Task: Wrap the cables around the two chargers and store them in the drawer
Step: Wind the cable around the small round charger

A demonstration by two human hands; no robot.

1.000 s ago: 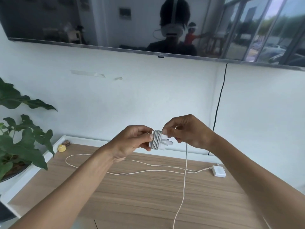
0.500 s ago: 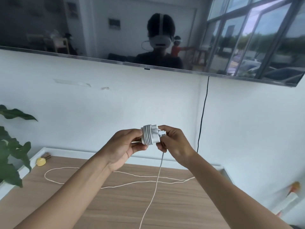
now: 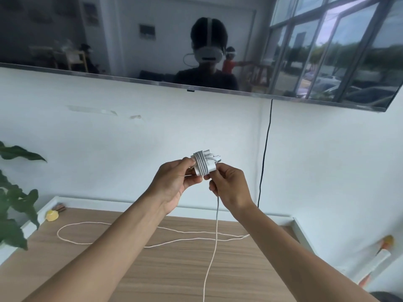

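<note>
A white charger (image 3: pixel 205 163) with several turns of white cable round it is held up in front of the wall. My left hand (image 3: pixel 174 184) grips its left end. My right hand (image 3: pixel 229 186) pinches the cable just under the charger's right side. The loose cable (image 3: pixel 216 236) hangs straight down from my right hand and leaves the bottom of the view. A second white cable (image 3: pixel 91 243) lies in a long loop on the wooden cabinet top (image 3: pixel 152 275). Its charger is hidden behind my right arm.
A wall-mounted screen (image 3: pixel 65 33) hangs above, with a black cord (image 3: pixel 265 153) running down the wall. A leafy plant (image 3: pixel 13 205) stands at the left edge. A small yellow object (image 3: pixel 52 215) sits at the cabinet's back left corner. An orange and white object (image 3: pixel 379 260) lies far right.
My right hand has gone from the charger's right side round to beneath it, laying the cable on. The view has tilted up and right, and the second charger has dropped out of sight.
</note>
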